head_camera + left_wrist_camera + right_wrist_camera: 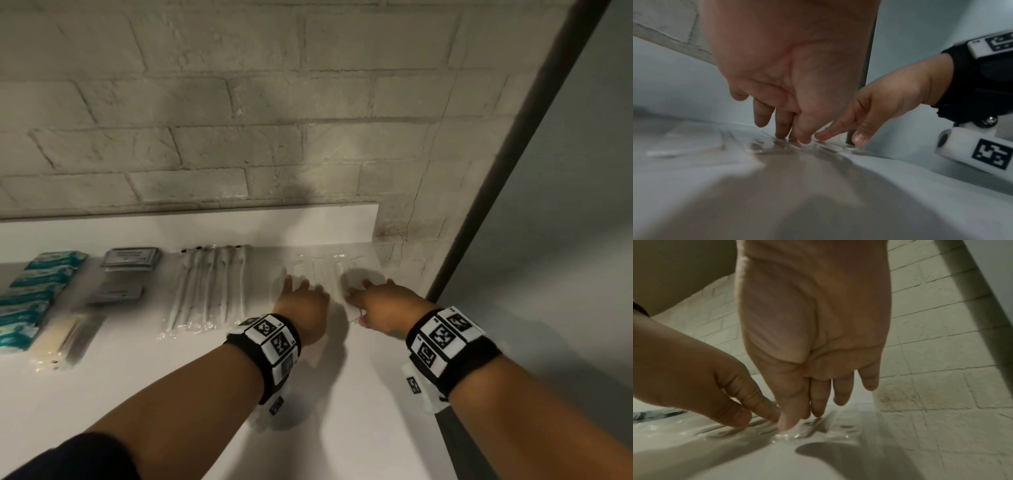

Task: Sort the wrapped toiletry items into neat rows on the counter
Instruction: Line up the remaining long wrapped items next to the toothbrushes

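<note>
Clear-wrapped combs (325,267) lie side by side at the far right of the white counter (191,383), against the backsplash. My left hand (301,284) rests with straight fingertips on the near ends of the left wrappers. My right hand (358,293) presses its fingertips on the wrappers beside it. In the left wrist view, the left fingers (781,129) and the right hand's fingers (830,132) meet on the crinkled clear plastic (764,146). From the right wrist, the right thumb and fingers (816,404) touch the same film (785,436). Neither hand lifts anything.
Left of the combs lie a row of wrapped toothbrushes (209,287), grey sachets (130,258), teal packets (37,287) and beige wrapped items (61,335). A brick wall (239,120) stands behind; the counter ends at a dark frame (479,222) on the right.
</note>
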`<move>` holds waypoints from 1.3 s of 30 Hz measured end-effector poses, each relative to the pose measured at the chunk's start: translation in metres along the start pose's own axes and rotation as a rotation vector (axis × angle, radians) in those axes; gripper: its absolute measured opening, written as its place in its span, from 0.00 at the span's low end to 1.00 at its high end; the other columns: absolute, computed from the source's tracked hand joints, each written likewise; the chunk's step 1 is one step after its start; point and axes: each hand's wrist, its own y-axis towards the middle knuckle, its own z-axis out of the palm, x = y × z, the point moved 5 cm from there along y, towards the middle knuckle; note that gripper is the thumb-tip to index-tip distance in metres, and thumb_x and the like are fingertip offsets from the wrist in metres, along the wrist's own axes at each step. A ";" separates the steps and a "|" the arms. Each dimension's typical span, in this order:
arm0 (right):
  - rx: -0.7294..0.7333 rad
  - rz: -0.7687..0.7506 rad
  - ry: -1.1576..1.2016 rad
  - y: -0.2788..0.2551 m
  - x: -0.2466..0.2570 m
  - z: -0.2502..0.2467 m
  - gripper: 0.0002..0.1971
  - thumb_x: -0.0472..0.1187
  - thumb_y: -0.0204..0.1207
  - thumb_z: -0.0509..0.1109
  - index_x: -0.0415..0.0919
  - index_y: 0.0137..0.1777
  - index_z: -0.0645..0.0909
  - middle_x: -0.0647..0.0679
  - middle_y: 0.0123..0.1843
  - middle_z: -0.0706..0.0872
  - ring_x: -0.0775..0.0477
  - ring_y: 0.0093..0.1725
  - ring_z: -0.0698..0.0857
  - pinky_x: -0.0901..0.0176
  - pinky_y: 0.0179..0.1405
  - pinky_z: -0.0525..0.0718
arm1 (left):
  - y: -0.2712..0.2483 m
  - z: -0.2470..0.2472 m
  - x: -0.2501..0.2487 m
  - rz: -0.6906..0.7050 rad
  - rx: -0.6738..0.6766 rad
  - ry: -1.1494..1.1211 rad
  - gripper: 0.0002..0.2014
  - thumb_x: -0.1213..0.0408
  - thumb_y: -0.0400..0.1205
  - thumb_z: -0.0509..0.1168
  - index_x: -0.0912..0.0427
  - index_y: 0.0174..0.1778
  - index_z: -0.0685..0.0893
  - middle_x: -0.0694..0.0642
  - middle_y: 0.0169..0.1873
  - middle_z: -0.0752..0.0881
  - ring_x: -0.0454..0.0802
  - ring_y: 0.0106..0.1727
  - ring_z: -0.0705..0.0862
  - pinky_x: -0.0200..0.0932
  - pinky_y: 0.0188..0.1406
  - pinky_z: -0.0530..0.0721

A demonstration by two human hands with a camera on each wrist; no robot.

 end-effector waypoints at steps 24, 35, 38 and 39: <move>0.014 -0.114 -0.080 0.012 0.044 0.010 0.28 0.42 0.85 0.55 0.48 0.84 0.56 0.52 0.87 0.52 0.47 0.85 0.51 0.36 0.82 0.49 | -0.027 0.006 0.027 -0.152 0.138 -0.084 0.34 0.68 0.80 0.51 0.62 0.84 0.51 0.57 0.85 0.51 0.61 0.85 0.42 0.67 0.81 0.38; -0.021 -0.180 -0.173 0.023 0.087 0.013 0.31 0.46 0.83 0.58 0.45 0.84 0.55 0.49 0.85 0.55 0.47 0.83 0.57 0.32 0.80 0.49 | -0.046 0.015 0.047 -0.228 0.177 -0.067 0.33 0.64 0.82 0.52 0.66 0.84 0.49 0.63 0.84 0.51 0.59 0.84 0.53 0.63 0.82 0.45; -0.026 -0.203 -0.207 0.025 0.088 0.014 0.30 0.49 0.83 0.57 0.45 0.84 0.56 0.50 0.85 0.56 0.47 0.83 0.57 0.30 0.79 0.51 | -0.043 0.015 0.051 -0.226 0.171 -0.082 0.33 0.64 0.82 0.52 0.66 0.84 0.48 0.62 0.85 0.50 0.59 0.85 0.51 0.63 0.82 0.44; -0.031 -0.208 -0.216 0.025 0.088 0.014 0.30 0.49 0.83 0.57 0.45 0.84 0.56 0.50 0.85 0.56 0.47 0.82 0.57 0.30 0.79 0.52 | -0.043 0.015 0.052 -0.224 0.165 -0.087 0.33 0.64 0.83 0.52 0.65 0.84 0.49 0.62 0.85 0.50 0.59 0.85 0.51 0.63 0.82 0.44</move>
